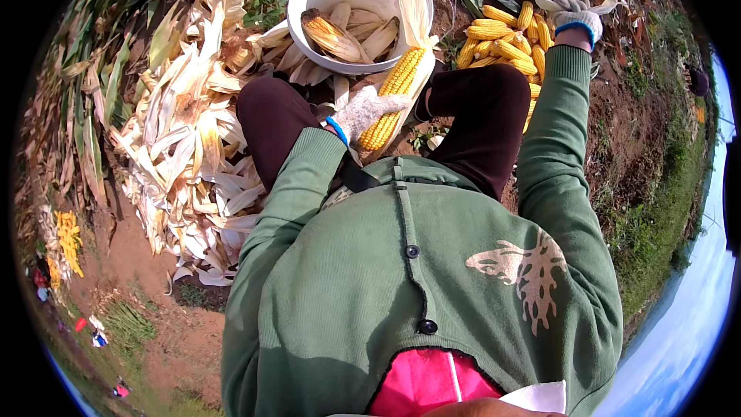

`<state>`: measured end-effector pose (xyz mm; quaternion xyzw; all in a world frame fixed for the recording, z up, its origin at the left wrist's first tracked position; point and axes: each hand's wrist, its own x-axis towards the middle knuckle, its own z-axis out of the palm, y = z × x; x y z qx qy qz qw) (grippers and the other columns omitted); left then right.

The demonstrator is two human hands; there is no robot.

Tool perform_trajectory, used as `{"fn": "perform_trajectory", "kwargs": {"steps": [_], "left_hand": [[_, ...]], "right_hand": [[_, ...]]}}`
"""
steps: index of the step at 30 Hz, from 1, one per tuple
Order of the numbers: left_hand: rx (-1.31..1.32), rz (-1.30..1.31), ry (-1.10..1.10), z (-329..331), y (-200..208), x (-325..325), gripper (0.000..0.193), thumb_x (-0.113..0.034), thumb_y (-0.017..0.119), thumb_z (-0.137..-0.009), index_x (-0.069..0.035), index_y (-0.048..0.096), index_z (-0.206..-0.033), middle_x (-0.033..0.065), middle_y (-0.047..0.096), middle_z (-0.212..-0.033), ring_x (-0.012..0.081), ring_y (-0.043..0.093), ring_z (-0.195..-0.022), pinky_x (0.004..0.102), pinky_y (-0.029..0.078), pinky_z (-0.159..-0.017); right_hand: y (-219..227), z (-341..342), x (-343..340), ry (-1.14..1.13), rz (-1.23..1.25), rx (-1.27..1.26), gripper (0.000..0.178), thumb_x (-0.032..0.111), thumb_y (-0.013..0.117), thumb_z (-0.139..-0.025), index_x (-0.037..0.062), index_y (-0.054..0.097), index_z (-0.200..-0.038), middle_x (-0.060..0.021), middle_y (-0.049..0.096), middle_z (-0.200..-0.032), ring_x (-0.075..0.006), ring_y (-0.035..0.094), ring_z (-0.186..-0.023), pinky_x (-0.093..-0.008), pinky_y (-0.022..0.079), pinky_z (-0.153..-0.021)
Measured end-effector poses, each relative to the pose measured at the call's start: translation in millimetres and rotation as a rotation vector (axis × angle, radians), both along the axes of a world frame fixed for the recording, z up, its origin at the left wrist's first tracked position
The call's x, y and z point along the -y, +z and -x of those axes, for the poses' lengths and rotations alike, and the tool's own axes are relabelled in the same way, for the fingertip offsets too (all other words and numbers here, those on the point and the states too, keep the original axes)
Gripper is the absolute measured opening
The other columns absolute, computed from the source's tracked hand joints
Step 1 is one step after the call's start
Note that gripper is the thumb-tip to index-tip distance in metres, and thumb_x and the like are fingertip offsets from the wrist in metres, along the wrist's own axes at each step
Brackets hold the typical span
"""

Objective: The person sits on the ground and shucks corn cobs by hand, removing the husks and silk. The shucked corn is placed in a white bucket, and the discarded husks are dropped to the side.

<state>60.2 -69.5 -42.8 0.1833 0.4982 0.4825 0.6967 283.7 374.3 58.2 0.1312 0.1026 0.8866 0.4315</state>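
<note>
Your gloved left hand [364, 114] has its fingers wrapped around a half-husked ear of corn [400, 77], coming at it from the left and crossing its lower half. The ear lies slantwise between your knees, its long axis running from the bare lower end, near your waist, up and slightly right to the butt, where the peeled-back husk [414, 4] stands in front of the right rim of the white bucket [296, 29]. So a short stretch of kernels shows below the fingers, and the longer stretch, with the husk joint, lies above and right of them. That joint sits between your two hands, yet much nearer the left; your gloved right hand [575, 17] is well apart, up and right, just beyond the pile of husked ears [505, 40]. Its fingers look curled at a pale strip of husk [606, 5], but you can't tell from here whether they grip it. A loose husk leaf runs along the ear's right side, outside the left fingers.
</note>
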Motion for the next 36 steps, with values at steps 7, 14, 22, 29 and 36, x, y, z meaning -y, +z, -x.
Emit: {"fn": "perform_trajectory", "kwargs": {"steps": [7,14,22,29,36], "left_hand": [[0.091,0.135,0.170,-0.1,10.9,-15.3,0.044,-0.034,0.066,-0.086,0.000,0.060,-0.113,0.0091,0.065,-0.083,0.0169,0.064,-0.069,0.0286,0.053,-0.061],[0.136,0.073,0.356,-7.2,18.2,-8.5,0.037,-0.032,0.063,-0.091,-0.001,0.063,-0.111,0.0068,0.067,-0.092,0.0178,0.065,-0.081,0.0294,0.050,-0.075],[-0.004,0.025,0.451,-9.7,-8.8,-14.4,0.037,-0.032,0.062,-0.090,-0.002,0.059,-0.112,0.0102,0.066,-0.098,0.0198,0.066,-0.085,0.0335,0.053,-0.078],[-0.299,-0.020,0.390,-0.2,-10.3,0.7,0.041,-0.030,0.060,-0.092,-0.003,0.055,-0.122,0.0097,0.065,-0.105,0.0185,0.064,-0.089,0.0321,0.051,-0.081],[0.082,-0.159,0.303,6.9,28.3,-4.6,0.052,-0.027,0.069,-0.085,0.000,0.050,-0.125,0.0091,0.062,-0.100,0.0155,0.063,-0.088,0.0290,0.052,-0.075]], "right_hand": [[4.1,132.4,158.4,-0.207,-0.078,1.384,0.040,0.010,0.050,-0.095,-0.0032,0.040,-0.132,-0.0210,0.055,-0.123,-0.0344,0.056,-0.114,-0.0537,0.047,-0.099],[72.1,262.7,323.7,-0.466,-1.075,1.253,0.023,0.011,0.070,-0.086,-0.0023,0.068,-0.104,-0.0072,0.069,-0.094,-0.0127,0.063,-0.089,-0.0246,0.049,-0.082],[39.4,328.0,509.5,-0.520,-2.319,0.511,0.053,0.023,0.074,-0.079,0.0143,0.056,-0.128,-0.0147,0.060,-0.120,-0.0349,0.057,-0.111,-0.0405,0.047,-0.093],[38.3,282.5,447.1,-0.241,-2.204,0.947,0.039,0.016,0.070,-0.083,0.0102,0.061,-0.121,-0.0096,0.066,-0.111,-0.0243,0.065,-0.100,-0.0326,0.052,-0.088],[1.2,174.6,256.3,-0.366,-1.052,1.523,0.022,0.008,0.067,-0.088,-0.0030,0.066,-0.107,-0.0094,0.068,-0.098,-0.0148,0.066,-0.083,-0.0245,0.054,-0.075]]}}
